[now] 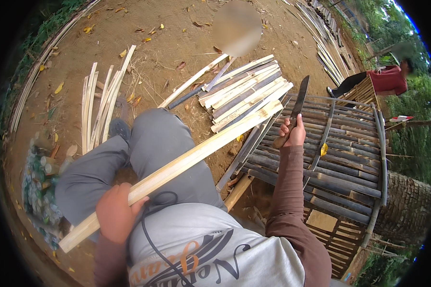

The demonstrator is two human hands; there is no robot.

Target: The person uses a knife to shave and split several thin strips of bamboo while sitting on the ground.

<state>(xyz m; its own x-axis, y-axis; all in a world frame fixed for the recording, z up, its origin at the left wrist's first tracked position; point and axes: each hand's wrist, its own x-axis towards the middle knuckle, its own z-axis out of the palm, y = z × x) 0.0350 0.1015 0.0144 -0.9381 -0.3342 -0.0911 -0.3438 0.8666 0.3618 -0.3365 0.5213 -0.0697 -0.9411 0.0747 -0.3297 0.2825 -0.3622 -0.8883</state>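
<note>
My left hand (116, 210) is closed round the lower part of a long, pale split bamboo strip (189, 160). The strip slants across my lap, its far end up toward the right. In my right hand (292, 132) is a machete (300, 98), gripped by its wooden handle, with the dark blade pointing up and away. The blade stands apart from the strip, to the right of its far end. A stack of split bamboo pieces (246, 91), some pale and some dark, lies on the ground just beyond the strip.
A bamboo-slat bench (340, 138) stands at my right, beside a tree trunk (409, 205). Thin pale strips (103, 103) lie at the left, above a heap of plastic bottles (43, 191). A person in a red shirt (388, 79) is at the far right.
</note>
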